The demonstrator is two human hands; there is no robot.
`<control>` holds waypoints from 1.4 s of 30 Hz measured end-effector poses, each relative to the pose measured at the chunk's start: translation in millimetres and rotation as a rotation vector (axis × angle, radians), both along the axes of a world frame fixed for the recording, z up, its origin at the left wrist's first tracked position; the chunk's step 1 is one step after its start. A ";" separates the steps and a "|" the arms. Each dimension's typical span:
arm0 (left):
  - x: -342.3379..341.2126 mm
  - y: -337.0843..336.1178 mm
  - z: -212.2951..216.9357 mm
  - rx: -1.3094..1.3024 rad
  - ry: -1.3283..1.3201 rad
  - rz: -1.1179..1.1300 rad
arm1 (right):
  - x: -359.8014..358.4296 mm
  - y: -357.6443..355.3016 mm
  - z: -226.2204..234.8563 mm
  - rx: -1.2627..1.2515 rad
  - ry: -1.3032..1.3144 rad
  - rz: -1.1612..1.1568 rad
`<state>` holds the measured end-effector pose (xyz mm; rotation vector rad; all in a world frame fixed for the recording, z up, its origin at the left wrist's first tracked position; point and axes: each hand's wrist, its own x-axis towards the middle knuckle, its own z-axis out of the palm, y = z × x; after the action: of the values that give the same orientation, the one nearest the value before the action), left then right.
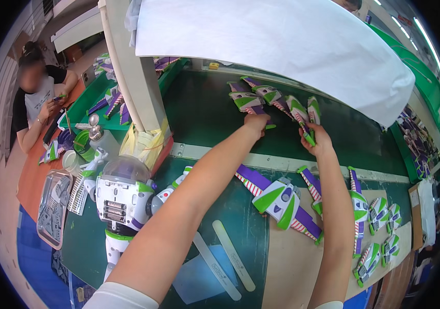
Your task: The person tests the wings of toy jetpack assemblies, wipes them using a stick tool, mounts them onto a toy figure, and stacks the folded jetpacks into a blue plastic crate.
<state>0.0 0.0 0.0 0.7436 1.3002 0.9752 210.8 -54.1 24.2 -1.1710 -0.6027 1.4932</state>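
Note:
Both my arms reach over the near table to a dark green belt. My left hand [257, 123] is closed round the purple wing of a green-and-white winged toy pack [242, 99] at the far middle. To its right, my right hand [318, 139] grips the striped wing end of another toy pack [297, 109], with a similar piece [313, 108] right beside it. Between the hands lies a further winged pack [268, 93]. Under my arms, a large winged pack [280, 201] rests on the table with its purple wings spread.
A toy space figure [122, 193] with a clear dome stands at left, batteries showing. Nail-file-like sticks [234, 256] lie near a blue sheet [204, 275]. Several toy packs [378, 213] sit on cardboard at right. A metal tray [55, 206], a post [136, 77] and a co-worker [39, 98] are left.

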 end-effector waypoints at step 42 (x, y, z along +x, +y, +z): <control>-17.4 21.0 6.6 0.212 -0.410 -0.048 | -103.0 56.0 -7.6 0.038 -0.388 -0.572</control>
<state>-17.4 21.0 6.6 0.6867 0.8281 1.1678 107.7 1.9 16.6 -1.4660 -0.4900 0.7744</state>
